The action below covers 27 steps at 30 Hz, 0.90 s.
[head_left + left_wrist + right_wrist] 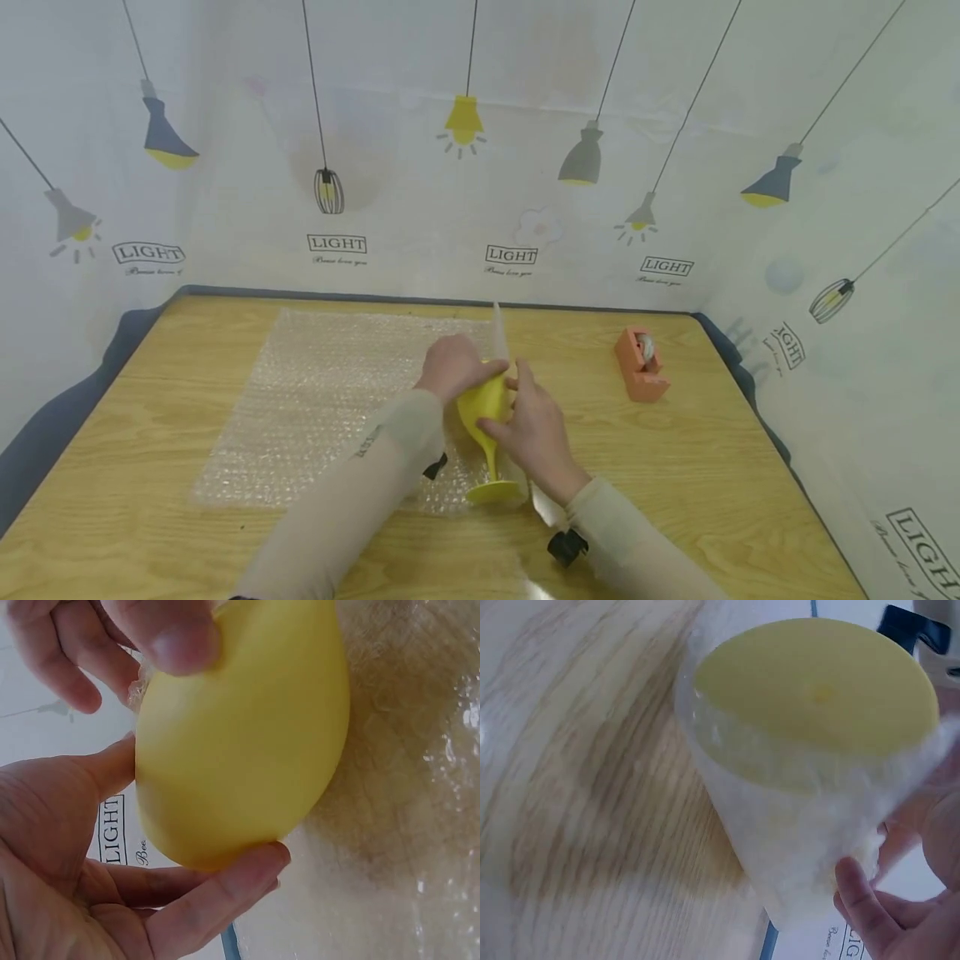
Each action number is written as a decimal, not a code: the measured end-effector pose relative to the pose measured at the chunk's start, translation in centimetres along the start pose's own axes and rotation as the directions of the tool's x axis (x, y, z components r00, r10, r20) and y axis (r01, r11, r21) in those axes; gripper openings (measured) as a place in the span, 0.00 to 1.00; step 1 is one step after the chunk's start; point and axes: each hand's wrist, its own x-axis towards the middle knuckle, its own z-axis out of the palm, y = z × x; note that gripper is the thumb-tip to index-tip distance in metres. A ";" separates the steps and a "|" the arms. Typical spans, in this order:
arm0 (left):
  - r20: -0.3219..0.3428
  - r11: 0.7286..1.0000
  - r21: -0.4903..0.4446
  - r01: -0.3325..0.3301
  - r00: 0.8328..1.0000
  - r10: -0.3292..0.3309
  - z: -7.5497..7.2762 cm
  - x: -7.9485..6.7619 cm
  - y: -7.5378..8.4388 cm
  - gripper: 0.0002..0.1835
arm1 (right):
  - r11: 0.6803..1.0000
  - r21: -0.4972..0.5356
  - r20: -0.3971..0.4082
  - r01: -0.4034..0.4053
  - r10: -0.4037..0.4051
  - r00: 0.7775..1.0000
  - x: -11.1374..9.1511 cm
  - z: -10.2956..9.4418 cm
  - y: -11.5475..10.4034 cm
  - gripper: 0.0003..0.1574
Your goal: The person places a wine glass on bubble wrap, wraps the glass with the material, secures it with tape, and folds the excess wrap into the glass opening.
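Observation:
A yellow goblet (483,408) lies at the right part of a bubble wrap sheet (322,400), its round foot (817,690) toward me. My left hand (453,367) holds the bowl at the mouth end, thumb and fingers spread round it in the left wrist view. My right hand (536,425) grips the bowl from the right, thumb on the yellow side. Its fingers lie outside the raised edge of the wrap, which stands up along the goblet's right side. In the right wrist view the wrap covers the stem and part of the foot.
An orange tape dispenser (641,367) with a roll of tape stands at the right on the wooden table (712,483). Behind the table hangs a pale backdrop (420,225) printed with lamps. Dark wrist straps sit at both sleeves.

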 end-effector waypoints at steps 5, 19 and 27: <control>-0.015 0.999 -0.041 -0.002 1.000 0.002 -0.1 0.1 -0.9 0.29 | 0.997 0.081 0.043 0.011 -0.014 0.999 0.0 -0.4 0.5 0.51; 0.083 0.965 -0.206 0.164 0.985 -0.149 -0.6 0.1 -2.2 0.28 | 0.961 0.275 0.201 0.003 -0.061 0.978 0.5 -1.7 2.0 0.34; 0.082 0.964 -0.229 0.133 0.990 -0.117 -0.8 -0.1 -2.9 0.29 | 0.938 0.348 0.168 -0.015 -0.046 0.985 0.2 -1.0 2.2 0.41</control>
